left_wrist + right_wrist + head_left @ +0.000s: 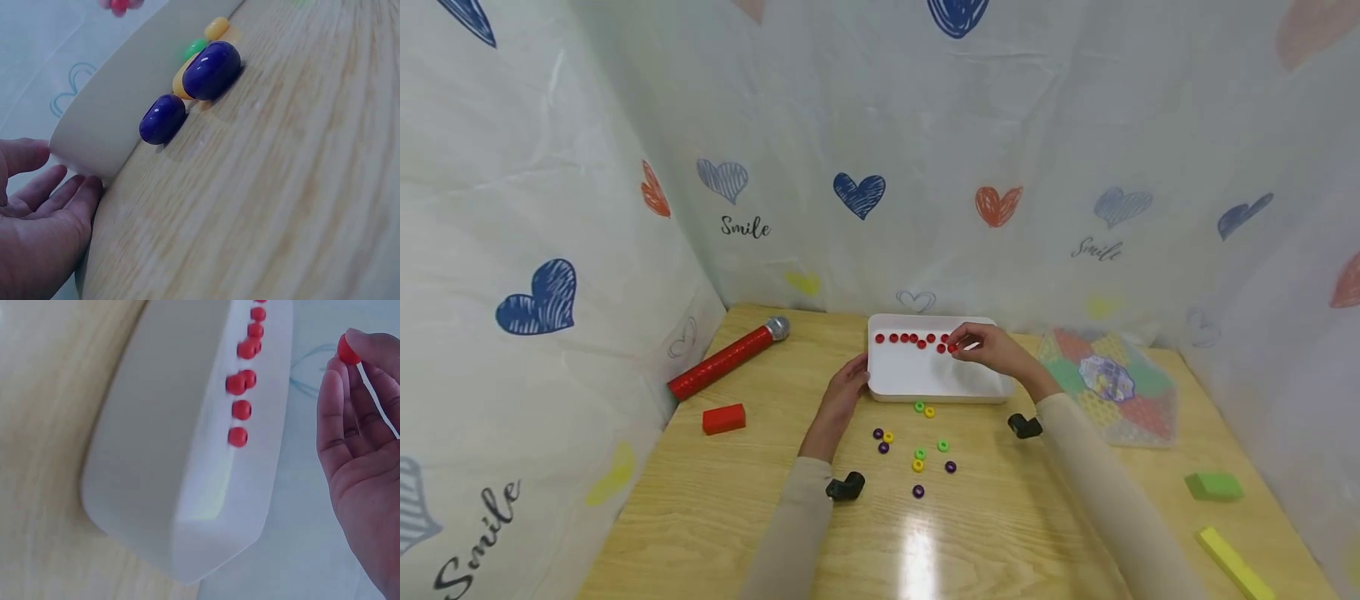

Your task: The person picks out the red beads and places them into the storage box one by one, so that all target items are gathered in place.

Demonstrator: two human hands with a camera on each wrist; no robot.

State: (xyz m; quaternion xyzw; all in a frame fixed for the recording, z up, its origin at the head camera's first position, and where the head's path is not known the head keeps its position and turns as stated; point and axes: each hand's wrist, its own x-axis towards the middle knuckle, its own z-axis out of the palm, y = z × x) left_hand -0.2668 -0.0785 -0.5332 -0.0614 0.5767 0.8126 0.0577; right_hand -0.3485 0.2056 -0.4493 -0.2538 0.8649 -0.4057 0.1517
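Observation:
A white rectangular tray (pixel 925 375) stands on the table, with a row of small red beads (pixel 904 338) along its far side. My left hand (pixel 846 387) is at the tray's left end; in the left wrist view its thumb and fingertips touch the tray's end wall, the fingers fairly straight. Over the right part of the tray, my right hand (pixel 988 346) pinches a red bead (pixel 349 350) between thumb and fingertips. Loose purple beads (pixel 211 70), green beads (pixel 943 446) and yellow beads (pixel 918 465) lie on the table in front of the tray.
A red microphone (pixel 722 362) and a red block (pixel 724 419) lie on the left. To the right are a clear patterned case (pixel 1108 383), a green block (pixel 1214 486) and a yellow stick-shaped block (pixel 1234 563). A heart-printed curtain (pixel 917 167) hangs behind the table.

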